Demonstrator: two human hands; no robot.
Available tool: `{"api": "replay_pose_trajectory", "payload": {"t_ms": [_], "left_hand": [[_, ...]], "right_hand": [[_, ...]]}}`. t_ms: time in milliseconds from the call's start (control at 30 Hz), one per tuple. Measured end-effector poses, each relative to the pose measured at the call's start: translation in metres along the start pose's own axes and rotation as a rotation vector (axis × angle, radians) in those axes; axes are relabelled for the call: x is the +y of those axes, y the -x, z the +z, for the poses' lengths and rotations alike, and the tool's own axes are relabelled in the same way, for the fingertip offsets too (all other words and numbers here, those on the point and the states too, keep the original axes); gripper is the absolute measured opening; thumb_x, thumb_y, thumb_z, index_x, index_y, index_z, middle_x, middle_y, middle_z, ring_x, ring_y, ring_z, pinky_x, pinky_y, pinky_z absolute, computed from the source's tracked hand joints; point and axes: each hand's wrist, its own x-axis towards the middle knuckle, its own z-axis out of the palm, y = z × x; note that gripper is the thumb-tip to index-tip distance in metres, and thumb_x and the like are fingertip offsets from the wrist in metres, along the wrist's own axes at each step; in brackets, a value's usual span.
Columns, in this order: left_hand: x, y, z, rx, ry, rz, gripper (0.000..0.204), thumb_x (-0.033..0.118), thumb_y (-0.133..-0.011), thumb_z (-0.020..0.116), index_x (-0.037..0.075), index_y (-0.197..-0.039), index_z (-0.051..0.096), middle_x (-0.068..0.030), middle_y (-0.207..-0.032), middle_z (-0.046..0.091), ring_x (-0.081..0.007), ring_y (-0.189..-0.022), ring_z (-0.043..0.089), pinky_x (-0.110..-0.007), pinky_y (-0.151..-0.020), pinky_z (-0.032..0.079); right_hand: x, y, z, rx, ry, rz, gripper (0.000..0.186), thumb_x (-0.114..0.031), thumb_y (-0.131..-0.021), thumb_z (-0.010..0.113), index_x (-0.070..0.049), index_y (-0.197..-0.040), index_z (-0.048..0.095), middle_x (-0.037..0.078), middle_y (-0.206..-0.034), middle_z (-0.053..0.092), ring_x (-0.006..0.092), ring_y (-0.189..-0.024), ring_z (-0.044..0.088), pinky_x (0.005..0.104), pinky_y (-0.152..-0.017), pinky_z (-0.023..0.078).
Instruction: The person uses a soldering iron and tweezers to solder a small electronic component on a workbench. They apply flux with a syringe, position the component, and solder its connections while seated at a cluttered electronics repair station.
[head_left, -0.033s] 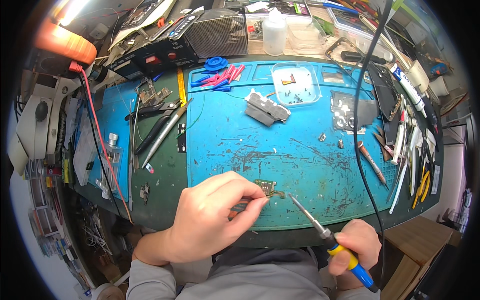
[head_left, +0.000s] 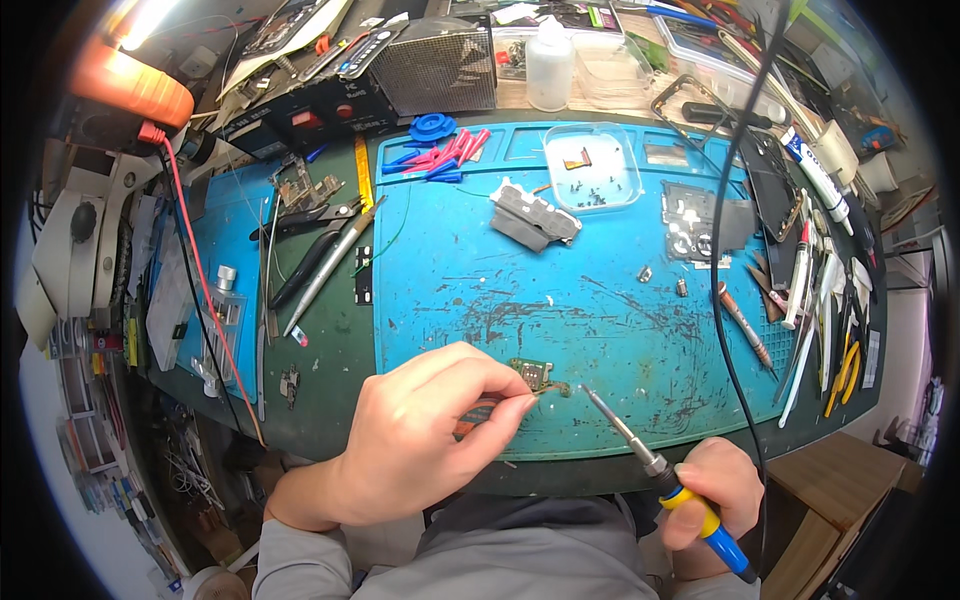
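Note:
My left hand (head_left: pixel 430 430) is closed in a pinch over the near part of the blue mat (head_left: pixel 450 300). Between thumb and forefinger is a thin brownish strip (head_left: pixel 562 388), its free end poking out to the right. A small green circuit board (head_left: pixel 530 372) lies just beyond these fingertips, partly covered by them. Under my left palm something grey and orange shows, too hidden to name. My right hand (head_left: pixel 718 490) grips a soldering iron (head_left: pixel 630 440) by its yellow and blue handle. The iron's tip points up and left, a short way right of the strip's end.
A black cable (head_left: pixel 718 270) hangs across the right side. A clear tray (head_left: pixel 592 170) holds tiny screws. Behind the hands lies a dark grey part (head_left: pixel 533 215). Tweezers (head_left: pixel 335 265) rest at left; pliers (head_left: pixel 848 378) and brushes crowd the right edge.
The soldering iron's tip has shifted slightly to the right, away from the strip's end. My left hand stays in place.

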Motion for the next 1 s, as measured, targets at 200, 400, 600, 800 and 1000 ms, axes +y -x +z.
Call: {"api": "replay_pose_trajectory", "payload": {"t_ms": [200, 400, 600, 800, 1000], "left_hand": [[-0.0048, 0.0004, -0.0028, 0.0, 0.003, 0.028, 0.01, 0.002, -0.087, 0.082, 0.003, -0.092, 0.074, -0.0073, -0.086, 0.074, -0.0183, -0.073, 0.073, -0.03, -0.059, 0.06], [-0.0063, 0.0013, 0.0022, 0.004, -0.03, 0.072, 0.014, -0.001, -0.083, 0.084, 0.003, -0.091, 0.074, -0.0086, -0.084, 0.075, -0.0207, -0.072, 0.071, -0.031, -0.062, 0.057], [-0.0043, -0.001, 0.003, -0.007, -0.104, 0.093, 0.014, 0.001, -0.082, 0.085, 0.004, -0.089, 0.074, -0.0078, -0.083, 0.074, -0.0228, -0.072, 0.072, -0.033, -0.061, 0.057], [-0.0029, -0.0017, 0.0024, -0.009, -0.118, 0.082, 0.013, 0.001, -0.082, 0.085, 0.004, -0.089, 0.074, -0.0077, -0.083, 0.074, -0.0223, -0.071, 0.071, -0.032, -0.06, 0.056], [-0.004, -0.001, 0.0042, 0.007, -0.113, 0.075, 0.013, 0.003, -0.083, 0.084, 0.005, -0.089, 0.073, -0.0062, -0.082, 0.073, -0.0208, -0.071, 0.072, -0.032, -0.059, 0.056]], "right_hand": [[-0.0043, -0.0029, 0.0017, -0.032, 0.072, 0.045, 0.02, -0.02, -0.094, 0.076, -0.004, -0.104, 0.071, 0.003, -0.073, 0.068, 0.0169, -0.053, 0.063, 0.0291, -0.05, 0.049], [-0.0053, -0.0048, 0.0027, -0.035, 0.08, 0.037, 0.019, -0.019, -0.094, 0.075, -0.004, -0.103, 0.071, 0.003, -0.074, 0.069, 0.017, -0.053, 0.064, 0.0296, -0.051, 0.05], [-0.0048, -0.0051, 0.0014, -0.063, 0.072, 0.026, 0.019, -0.02, -0.094, 0.075, -0.003, -0.103, 0.071, 0.003, -0.072, 0.068, 0.0166, -0.052, 0.063, 0.0294, -0.05, 0.05], [-0.0016, -0.0053, 0.0024, -0.082, 0.061, -0.015, 0.021, -0.021, -0.093, 0.076, -0.003, -0.102, 0.072, 0.002, -0.07, 0.066, 0.0163, -0.052, 0.063, 0.0282, -0.047, 0.049], [-0.0022, -0.0065, 0.002, -0.087, 0.068, -0.021, 0.021, -0.021, -0.093, 0.075, -0.002, -0.102, 0.072, 0.002, -0.068, 0.066, 0.0163, -0.052, 0.064, 0.0277, -0.048, 0.05]]}}
